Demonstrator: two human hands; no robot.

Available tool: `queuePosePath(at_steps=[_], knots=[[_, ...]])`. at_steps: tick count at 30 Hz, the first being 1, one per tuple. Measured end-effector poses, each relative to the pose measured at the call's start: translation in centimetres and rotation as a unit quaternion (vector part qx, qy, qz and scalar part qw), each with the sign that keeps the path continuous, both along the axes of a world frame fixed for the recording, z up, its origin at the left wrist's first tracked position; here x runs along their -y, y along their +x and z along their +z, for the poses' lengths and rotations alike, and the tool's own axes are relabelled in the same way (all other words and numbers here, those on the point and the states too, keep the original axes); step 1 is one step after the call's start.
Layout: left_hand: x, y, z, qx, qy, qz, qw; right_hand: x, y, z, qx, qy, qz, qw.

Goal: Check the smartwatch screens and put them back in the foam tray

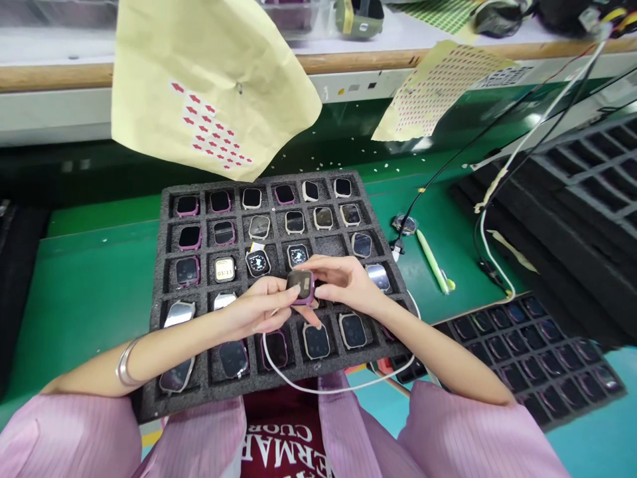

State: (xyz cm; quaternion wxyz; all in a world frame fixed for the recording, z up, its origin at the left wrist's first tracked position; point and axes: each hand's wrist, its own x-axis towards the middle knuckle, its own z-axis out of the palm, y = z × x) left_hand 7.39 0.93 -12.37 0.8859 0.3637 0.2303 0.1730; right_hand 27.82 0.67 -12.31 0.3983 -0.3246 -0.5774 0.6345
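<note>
Head view: I see left hand [256, 311], right hand [351, 284], fingers [279, 299] clamped on purple watch [301, 287] above foam tray [160, 285]; green bench [89, 285] beneath, yellow sticker sheets [199, 73] hanging behind.

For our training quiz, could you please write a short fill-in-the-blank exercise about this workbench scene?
1. The left hand and the right hand together hold one watch whose case is ____.
2. Beneath it, more watches sit in a foam tray coloured ____.
3. The yellow sheet carries arrow stickers coloured ____.
4. A silver bracelet is worn on the ____ wrist.

Missing words: purple; black; red; left.
</note>
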Motion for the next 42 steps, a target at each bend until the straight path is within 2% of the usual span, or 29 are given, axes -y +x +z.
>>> queuePosePath(at_steps=[2, 5, 9, 16, 22, 27, 29, 33, 37, 42], knots=[[0.1, 0.2, 0.1, -0.063, 0.057, 0.032, 0.996, 0.3, 0.1, 0.5, 0.069, 0.091, -0.008, 0.993], [0.4, 0.5, 0.2, -0.139, 0.117, 0.065, 0.981, 0.8, 0.0, 1.0, 0.177, 0.223, -0.011, 0.958], [0.6, 0.6, -0.2, -0.145, 0.139, 0.081, 0.976, 0.9, -0.1, 0.7, 0.21, 0.29, -0.009, 0.934], [0.7, 0.5, -0.8, -0.127, 0.158, 0.077, 0.976, 0.8, 0.0, 0.4, 0.229, 0.335, -0.009, 0.914], [0.5, 0.6, -0.5, -0.129, 0.172, 0.072, 0.974, 0.9, 0.2, 0.7, 0.282, 0.352, -0.03, 0.892], [0.1, 0.3, 0.2, -0.14, 0.171, 0.035, 0.975, 0.9, 0.2, 1.5, 0.224, 0.277, -0.078, 0.931], [0.0, 0.2, 0.3, -0.143, 0.171, 0.033, 0.974, 0.9, 0.1, 1.7, 0.216, 0.273, -0.102, 0.932], [0.0, 0.1, 0.1, -0.149, 0.166, 0.043, 0.974, 0.9, 0.0, 1.1, 0.262, 0.319, -0.073, 0.908], [0.3, 0.4, -0.3, -0.138, 0.168, 0.083, 0.973, 0.9, 0.0, 0.6, 0.326, 0.357, -0.032, 0.875], [0.7, 0.7, -0.6, -0.128, 0.156, 0.097, 0.975, 1.0, 0.2, 0.8, 0.353, 0.378, -0.012, 0.856]])
